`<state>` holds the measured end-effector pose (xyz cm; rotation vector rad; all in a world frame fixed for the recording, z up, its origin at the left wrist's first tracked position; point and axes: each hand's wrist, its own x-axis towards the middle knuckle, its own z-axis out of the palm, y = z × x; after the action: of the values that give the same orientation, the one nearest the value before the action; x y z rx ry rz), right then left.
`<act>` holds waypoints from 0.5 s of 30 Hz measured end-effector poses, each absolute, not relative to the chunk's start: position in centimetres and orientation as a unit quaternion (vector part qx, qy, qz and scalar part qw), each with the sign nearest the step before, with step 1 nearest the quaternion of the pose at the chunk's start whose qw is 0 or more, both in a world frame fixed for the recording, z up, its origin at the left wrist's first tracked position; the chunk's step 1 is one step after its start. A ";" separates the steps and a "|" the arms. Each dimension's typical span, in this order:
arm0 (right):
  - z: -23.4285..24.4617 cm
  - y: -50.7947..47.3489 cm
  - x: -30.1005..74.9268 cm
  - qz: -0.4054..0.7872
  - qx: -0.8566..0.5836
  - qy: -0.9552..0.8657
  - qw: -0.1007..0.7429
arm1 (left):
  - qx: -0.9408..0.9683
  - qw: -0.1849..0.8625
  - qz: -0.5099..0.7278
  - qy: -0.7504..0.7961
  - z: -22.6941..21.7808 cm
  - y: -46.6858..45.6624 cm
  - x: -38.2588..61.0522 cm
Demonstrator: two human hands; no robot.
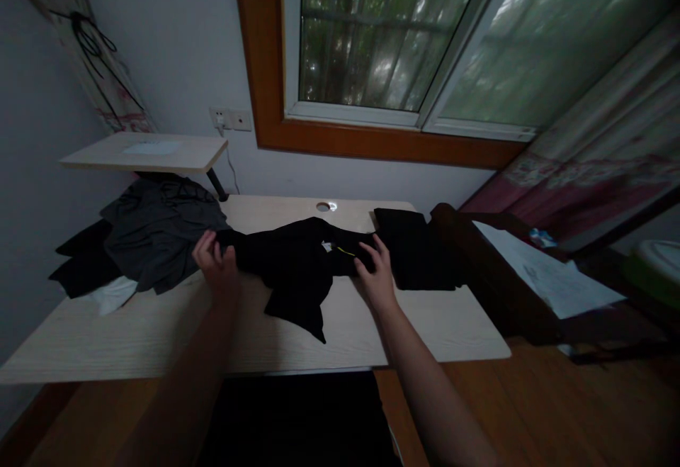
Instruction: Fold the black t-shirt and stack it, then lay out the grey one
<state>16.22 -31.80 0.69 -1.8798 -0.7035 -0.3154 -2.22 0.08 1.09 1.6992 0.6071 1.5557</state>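
Note:
A black garment (297, 254) lies spread and crumpled across the desk, with a small white label (327, 246) and a thin yellow strip near its right part. One flap of it hangs toward the desk's front edge. At its left end, my left hand (217, 265) has curled fingers closed on the cloth. My right hand (378, 276) grips the garment's right end between thumb and fingers. Just right of that hand lies a flat, folded black cloth (419, 251). The garment's exact kind is hard to make out in the dim light.
A heap of dark grey and black clothes (159, 229) with a white piece (114, 294) lies on the left of the desk (212, 350), under a raised shelf (143, 152). Right of the desk, a dark brown piece of furniture (494, 290) carries a paper sheet (547, 276). A window stands behind.

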 end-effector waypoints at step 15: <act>0.2 -31.4 15.6 -0.119 -0.891 -0.300 0.320 | 0.965 0.135 0.225 -0.004 0.1 -5.1 -0.8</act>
<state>15.62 -31.42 0.19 -2.3400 -0.7888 -0.3130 -0.75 -5.11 0.13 2.7953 -0.0114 0.6513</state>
